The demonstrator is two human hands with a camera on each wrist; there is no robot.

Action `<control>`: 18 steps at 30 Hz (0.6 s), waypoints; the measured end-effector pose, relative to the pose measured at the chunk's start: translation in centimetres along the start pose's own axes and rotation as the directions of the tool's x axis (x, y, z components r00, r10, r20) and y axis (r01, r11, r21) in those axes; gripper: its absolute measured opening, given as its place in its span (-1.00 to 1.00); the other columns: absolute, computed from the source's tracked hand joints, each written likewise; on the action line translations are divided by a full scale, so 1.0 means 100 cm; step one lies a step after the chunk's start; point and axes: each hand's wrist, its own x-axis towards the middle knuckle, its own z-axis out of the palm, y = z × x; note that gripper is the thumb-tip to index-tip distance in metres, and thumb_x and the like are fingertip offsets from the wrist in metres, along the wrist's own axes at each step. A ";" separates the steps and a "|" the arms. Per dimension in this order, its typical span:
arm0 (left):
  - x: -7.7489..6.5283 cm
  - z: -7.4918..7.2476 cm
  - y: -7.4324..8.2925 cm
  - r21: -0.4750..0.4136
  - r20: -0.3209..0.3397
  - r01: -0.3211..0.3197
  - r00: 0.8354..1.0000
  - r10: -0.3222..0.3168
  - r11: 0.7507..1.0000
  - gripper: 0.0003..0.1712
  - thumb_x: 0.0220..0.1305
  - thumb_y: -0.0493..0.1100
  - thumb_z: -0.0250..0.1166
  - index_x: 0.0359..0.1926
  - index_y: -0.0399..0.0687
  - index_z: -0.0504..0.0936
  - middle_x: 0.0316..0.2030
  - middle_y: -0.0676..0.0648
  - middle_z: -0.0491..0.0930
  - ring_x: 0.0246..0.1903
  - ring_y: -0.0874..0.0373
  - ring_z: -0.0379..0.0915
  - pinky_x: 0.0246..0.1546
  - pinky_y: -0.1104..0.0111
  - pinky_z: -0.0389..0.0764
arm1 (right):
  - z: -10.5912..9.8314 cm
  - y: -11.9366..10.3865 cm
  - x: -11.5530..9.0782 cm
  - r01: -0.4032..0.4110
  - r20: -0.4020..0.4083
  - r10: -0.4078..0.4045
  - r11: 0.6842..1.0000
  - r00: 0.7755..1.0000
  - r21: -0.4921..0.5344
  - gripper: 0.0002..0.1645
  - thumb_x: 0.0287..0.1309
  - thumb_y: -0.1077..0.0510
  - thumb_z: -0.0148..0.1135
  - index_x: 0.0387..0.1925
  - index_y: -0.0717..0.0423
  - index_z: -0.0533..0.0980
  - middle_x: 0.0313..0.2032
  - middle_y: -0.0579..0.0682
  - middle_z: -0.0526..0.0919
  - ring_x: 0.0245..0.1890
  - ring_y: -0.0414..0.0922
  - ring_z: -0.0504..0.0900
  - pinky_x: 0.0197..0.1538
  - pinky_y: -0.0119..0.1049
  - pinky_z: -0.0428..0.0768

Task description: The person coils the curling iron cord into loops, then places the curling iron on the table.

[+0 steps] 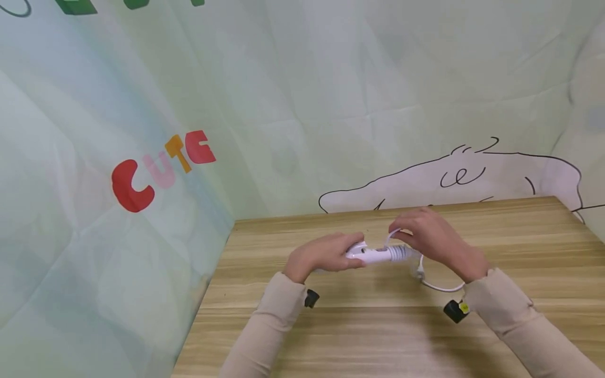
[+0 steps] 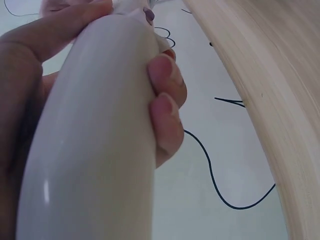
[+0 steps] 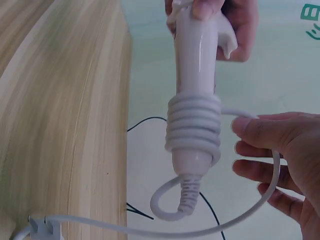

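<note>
Above the light-brown wood-grain surface (image 1: 378,325), holding the glossy white wand-shaped plastic appliance (image 3: 196,65) in the left grip (image 1: 326,253), pinching its thin white cord (image 3: 273,172) in the right grip (image 1: 427,236). Apparently winding or unwinding, unclear which; next, likely needs another pass round, clear of the white plug (image 3: 45,229).

Toward four o'clock the bare right hand (image 3: 305,155) pinches a thin white cord (image 3: 193,125), coiled about a glossy white cylindrical plastic handle (image 3: 196,65) that the bare left hand (image 3: 241,25) grips at one
</note>
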 end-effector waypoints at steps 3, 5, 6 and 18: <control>0.001 0.000 -0.003 0.010 -0.005 0.021 1.000 -0.021 1.000 -0.68 0.30 0.09 0.20 -0.10 0.07 0.35 -0.43 0.08 0.42 -0.48 0.24 0.35 -0.46 0.46 0.36 | -0.002 -0.008 0.000 -0.070 0.044 0.070 0.997 0.997 -0.020 -0.87 -0.04 0.21 0.45 -0.40 0.00 0.65 -0.41 -0.17 0.70 -0.44 -0.26 0.60 -0.30 -0.24 0.57; 0.001 0.000 -0.004 0.006 -0.012 0.022 1.000 -0.022 1.000 -0.68 0.30 0.09 0.20 -0.09 0.05 0.36 -0.41 0.07 0.44 -0.47 0.23 0.36 -0.45 0.46 0.37 | -0.004 -0.014 0.000 -0.132 0.086 0.133 0.991 0.987 -0.018 -0.90 0.00 0.18 0.43 -0.39 -0.01 0.65 -0.41 -0.17 0.69 -0.47 -0.29 0.57 -0.36 -0.31 0.55; 0.001 0.000 -0.004 -0.004 -0.014 0.026 1.000 -0.026 1.000 -0.68 0.29 0.09 0.20 -0.09 0.06 0.36 -0.40 0.06 0.45 -0.46 0.23 0.37 -0.45 0.45 0.38 | -0.005 -0.016 0.000 -0.167 0.114 0.167 0.986 0.979 -0.006 -0.91 0.03 0.17 0.41 -0.38 -0.01 0.64 -0.41 -0.16 0.69 -0.48 -0.30 0.55 -0.39 -0.34 0.52; -0.004 -0.001 -0.016 -0.145 -0.036 0.064 0.997 -0.070 0.987 -0.71 0.30 0.09 0.20 -0.11 0.09 0.39 -0.31 0.05 0.50 -0.46 0.24 0.41 -0.45 0.44 0.46 | -0.017 -0.028 -0.013 -0.480 0.558 0.182 0.752 0.810 0.452 -0.79 0.29 0.21 0.13 -0.13 0.24 0.56 -0.39 -0.05 0.66 -0.36 -0.18 0.67 -0.32 -0.36 0.59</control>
